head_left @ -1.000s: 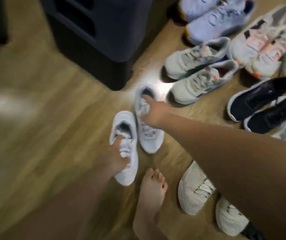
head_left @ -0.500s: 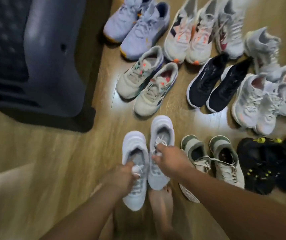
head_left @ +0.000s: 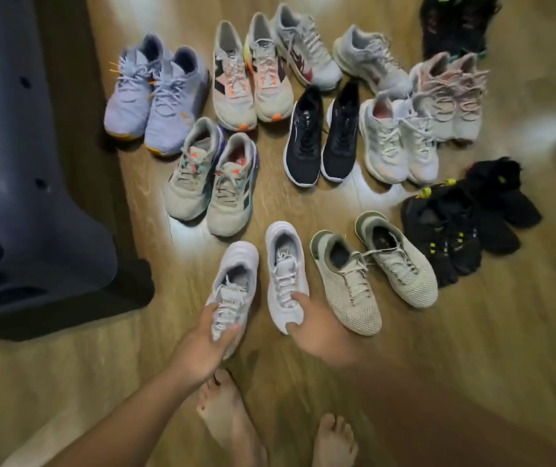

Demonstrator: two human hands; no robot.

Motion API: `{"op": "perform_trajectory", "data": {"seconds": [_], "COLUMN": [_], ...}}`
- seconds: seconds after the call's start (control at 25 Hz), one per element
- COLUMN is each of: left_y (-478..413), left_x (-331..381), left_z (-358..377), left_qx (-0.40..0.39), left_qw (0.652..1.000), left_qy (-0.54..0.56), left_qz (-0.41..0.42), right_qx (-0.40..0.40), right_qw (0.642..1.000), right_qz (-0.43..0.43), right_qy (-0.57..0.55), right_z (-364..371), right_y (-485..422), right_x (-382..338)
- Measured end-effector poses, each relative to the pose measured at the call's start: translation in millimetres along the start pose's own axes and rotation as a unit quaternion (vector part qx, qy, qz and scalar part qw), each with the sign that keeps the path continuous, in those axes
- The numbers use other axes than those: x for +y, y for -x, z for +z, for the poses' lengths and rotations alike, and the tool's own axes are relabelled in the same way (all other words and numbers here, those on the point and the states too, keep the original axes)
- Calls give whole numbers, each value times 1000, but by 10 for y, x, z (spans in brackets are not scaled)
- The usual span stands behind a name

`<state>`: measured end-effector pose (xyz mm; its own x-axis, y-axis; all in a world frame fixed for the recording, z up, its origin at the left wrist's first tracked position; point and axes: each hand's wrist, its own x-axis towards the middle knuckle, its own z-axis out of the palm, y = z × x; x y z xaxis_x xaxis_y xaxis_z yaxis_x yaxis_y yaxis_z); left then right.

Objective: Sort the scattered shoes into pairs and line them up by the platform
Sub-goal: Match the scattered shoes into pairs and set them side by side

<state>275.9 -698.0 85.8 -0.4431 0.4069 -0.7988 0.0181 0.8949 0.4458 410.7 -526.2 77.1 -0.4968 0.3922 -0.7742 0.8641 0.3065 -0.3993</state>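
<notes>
Two white sneakers lie side by side on the wooden floor in front of me, toes toward me. My left hand (head_left: 207, 345) grips the toe end of the left white sneaker (head_left: 234, 281). My right hand (head_left: 317, 328) holds the toe of the right white sneaker (head_left: 285, 264). Just right of them sits a beige mesh pair (head_left: 374, 274). Beyond are a grey-and-teal pair (head_left: 210, 180), a lavender pair (head_left: 157, 96), a white-and-orange pair (head_left: 251, 75), a black pair (head_left: 320, 136) and a pale white pair (head_left: 397, 139), all set in twos.
A dark blue-grey platform (head_left: 27, 183) fills the left side, its base reaching to the floor beside the shoes. Black shoes with yellow details (head_left: 455, 224) pile at the right, more at the top right (head_left: 455, 25). My bare feet (head_left: 229, 419) stand just behind my hands.
The view has swung up and over the shoes, blurring the scene. Both hands have slid from the laces to the toe ends of the white sneakers, which now sit slightly farther apart.
</notes>
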Motion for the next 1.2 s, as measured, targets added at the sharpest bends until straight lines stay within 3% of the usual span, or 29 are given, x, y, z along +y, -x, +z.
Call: {"op": "perform_trajectory", "data": {"seconds": [0.24,0.36,0.52,0.8,1.04,1.2], "left_y": [337,508,420,217,152,208], "left_x": [-320,-36,390,786,394,93], "left_z": [67,320,710,894,498,246], "left_qx": [45,16,-36,-69,3,23], "left_qw": [984,994,990,993,991,988], "left_qy": [56,8,-134,-92,25,15], "left_qz": [-161,-111,-19,-34,-134,-154], "right_qx": [31,45,70,80,46,48], "right_qw": [998,995,983,976,986,993], "right_qz": [-5,57,143,159,135,98], "right_qy": [-50,-68,-87,-122,-88,-49], "right_z": [14,-162,-241,-23,-69,-157], "right_y": [388,648,847,1008,804,632], "right_x": [416,852,1385,1726,1463,1210]}}
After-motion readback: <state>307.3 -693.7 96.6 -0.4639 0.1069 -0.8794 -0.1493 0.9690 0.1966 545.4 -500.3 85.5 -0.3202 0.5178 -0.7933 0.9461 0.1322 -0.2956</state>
